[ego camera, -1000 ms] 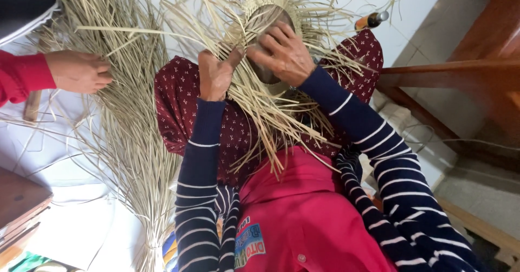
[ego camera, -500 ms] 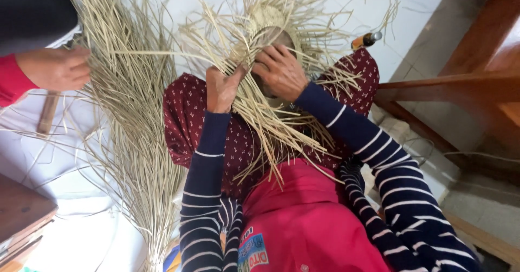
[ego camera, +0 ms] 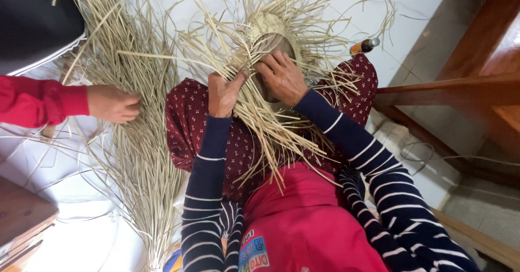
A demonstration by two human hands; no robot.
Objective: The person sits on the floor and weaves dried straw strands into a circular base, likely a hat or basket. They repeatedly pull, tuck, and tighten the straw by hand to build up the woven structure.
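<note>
A person is sitting on a white floor (ego camera: 70, 239), looking down at their own lap, and is weaving pale dried straw strips around a rounded brown hat form (ego camera: 277, 46). The form is resting on a maroon patterned cloth (ego camera: 189, 120) spread over the knees, which is keeping the work steady and close to the body. The left hand (ego camera: 223, 92) is pinching a cluster of straw strips (ego camera: 260, 126) in a closed grip, holding them taut so they are not slipping out of the weave. The right hand (ego camera: 281, 77) is lying flat across the form with fingers spread and pressing down, pinning the woven crown (ego camera: 265, 24) in place rather than grasping it. Loose strip ends are fanning outward all round the form. To the left, another person's hand (ego camera: 114, 103) in a red sleeve is resting on a large bundle of straw (ego camera: 135, 158) lying on the floor. A small orange-handled tool (ego camera: 364, 46) is lying just beyond the cloth.
</note>
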